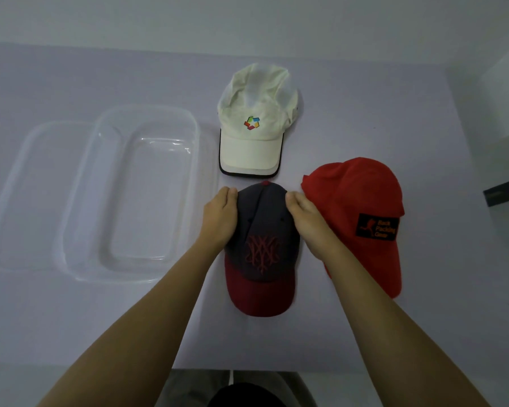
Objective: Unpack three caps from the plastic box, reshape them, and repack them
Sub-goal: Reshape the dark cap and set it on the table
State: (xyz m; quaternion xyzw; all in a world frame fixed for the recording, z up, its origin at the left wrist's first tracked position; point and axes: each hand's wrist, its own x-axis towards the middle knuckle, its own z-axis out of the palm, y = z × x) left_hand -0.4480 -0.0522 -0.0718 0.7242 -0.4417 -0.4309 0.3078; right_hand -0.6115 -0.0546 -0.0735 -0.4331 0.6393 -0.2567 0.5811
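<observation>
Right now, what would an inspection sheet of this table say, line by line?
Surface: pale lilac table, flat.
Job's things: clear plastic box empty, its lid beside and partly beneath it; white cap, red cap and navy cap lying out on the table.
Clutter: nothing seen.
Grippers: left hand and right hand press the navy cap's crown from either side.
Cables: nothing seen.
Surroundings: pale wall behind; a dark object at the right edge, unclear.
</observation>
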